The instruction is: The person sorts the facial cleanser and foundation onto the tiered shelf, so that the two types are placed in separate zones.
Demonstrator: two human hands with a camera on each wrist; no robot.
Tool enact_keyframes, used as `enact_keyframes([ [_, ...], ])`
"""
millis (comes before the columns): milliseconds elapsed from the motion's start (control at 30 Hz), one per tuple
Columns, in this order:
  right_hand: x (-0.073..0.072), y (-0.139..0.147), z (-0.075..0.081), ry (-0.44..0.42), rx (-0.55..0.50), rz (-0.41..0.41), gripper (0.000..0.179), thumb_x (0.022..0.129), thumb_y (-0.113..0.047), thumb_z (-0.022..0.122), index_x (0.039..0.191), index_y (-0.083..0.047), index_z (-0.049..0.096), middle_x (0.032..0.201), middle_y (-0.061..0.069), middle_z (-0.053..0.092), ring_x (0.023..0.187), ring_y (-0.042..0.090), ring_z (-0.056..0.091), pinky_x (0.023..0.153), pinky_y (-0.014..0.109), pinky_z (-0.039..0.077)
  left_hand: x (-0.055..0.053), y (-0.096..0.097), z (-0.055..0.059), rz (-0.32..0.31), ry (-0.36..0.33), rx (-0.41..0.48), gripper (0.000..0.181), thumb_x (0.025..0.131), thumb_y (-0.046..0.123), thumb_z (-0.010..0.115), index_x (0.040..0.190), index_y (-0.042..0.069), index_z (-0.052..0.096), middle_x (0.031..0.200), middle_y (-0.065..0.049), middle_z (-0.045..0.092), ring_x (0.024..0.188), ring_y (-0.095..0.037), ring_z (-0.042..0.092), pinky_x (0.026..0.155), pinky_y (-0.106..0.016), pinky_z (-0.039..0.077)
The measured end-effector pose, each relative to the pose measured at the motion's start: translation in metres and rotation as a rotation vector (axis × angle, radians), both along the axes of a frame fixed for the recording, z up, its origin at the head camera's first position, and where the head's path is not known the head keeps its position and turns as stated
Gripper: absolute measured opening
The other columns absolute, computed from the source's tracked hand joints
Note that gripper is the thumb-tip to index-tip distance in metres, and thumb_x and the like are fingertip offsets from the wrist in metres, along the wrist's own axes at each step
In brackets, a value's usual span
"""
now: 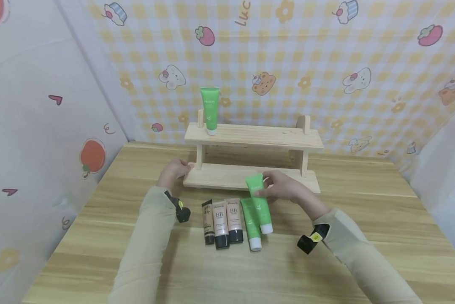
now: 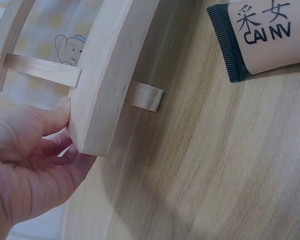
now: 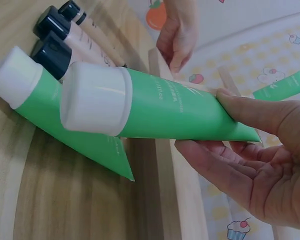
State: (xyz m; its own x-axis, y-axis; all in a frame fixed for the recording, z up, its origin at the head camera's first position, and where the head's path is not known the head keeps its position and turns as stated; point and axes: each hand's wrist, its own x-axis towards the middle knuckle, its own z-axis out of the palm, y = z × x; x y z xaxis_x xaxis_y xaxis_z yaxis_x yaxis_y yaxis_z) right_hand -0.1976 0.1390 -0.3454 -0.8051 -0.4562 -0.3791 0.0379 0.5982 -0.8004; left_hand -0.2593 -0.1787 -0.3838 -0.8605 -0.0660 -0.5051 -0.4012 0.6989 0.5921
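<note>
My right hand (image 1: 284, 185) pinches a green tube (image 1: 259, 198) with a white cap between thumb and fingers, cap end toward me. In the right wrist view the held tube (image 3: 160, 102) is raised above a second green tube (image 3: 65, 120) lying on the table. My left hand (image 1: 174, 171) grips the left end of the lower board of a two-tier wooden shelf (image 1: 227, 176). Thumb and fingers hold the board's corner (image 2: 92, 135) in the left wrist view. A third green tube (image 1: 211, 109) stands cap down at the upper tier's left end.
Left of the lying green tube, two pink BB cream tubes (image 1: 220, 223) and a slimmer beige tube (image 1: 208, 221) with black ends lie side by side on the wood-grain table (image 1: 288, 270). A checked cloth (image 1: 242, 50) hangs behind the shelf.
</note>
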Motion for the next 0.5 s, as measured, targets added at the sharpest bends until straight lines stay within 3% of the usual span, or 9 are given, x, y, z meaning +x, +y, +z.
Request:
enact_keyframes([
  [233, 0.0, -0.003, 0.012, 0.131, 0.067, 0.011, 0.04, 0.08, -0.029, 0.069, 0.106, -0.003, 0.054, 0.095, 0.011, 0.06, 0.086, 0.018, 0.056, 0.073, 0.032, 0.052, 0.0, 0.0, 0.001, 0.004, 0.005, 0.0, 0.052, 0.096, 0.031, 0.043, 0.133, -0.005, 0.037, 0.137, -0.023, 0.04, 0.128, -0.038, 0.037, 0.107, -0.047, 0.031],
  [500, -0.002, -0.005, 0.019, 0.093, -0.068, -0.026, 0.041, 0.08, -0.017, 0.069, 0.112, 0.001, 0.05, 0.094, 0.013, 0.057, 0.081, 0.018, 0.06, 0.07, 0.04, 0.056, 0.003, 0.001, 0.002, -0.008, 0.024, -0.013, 0.051, 0.095, 0.032, 0.044, 0.131, -0.004, 0.04, 0.137, -0.023, 0.04, 0.127, -0.038, 0.038, 0.107, -0.047, 0.031],
])
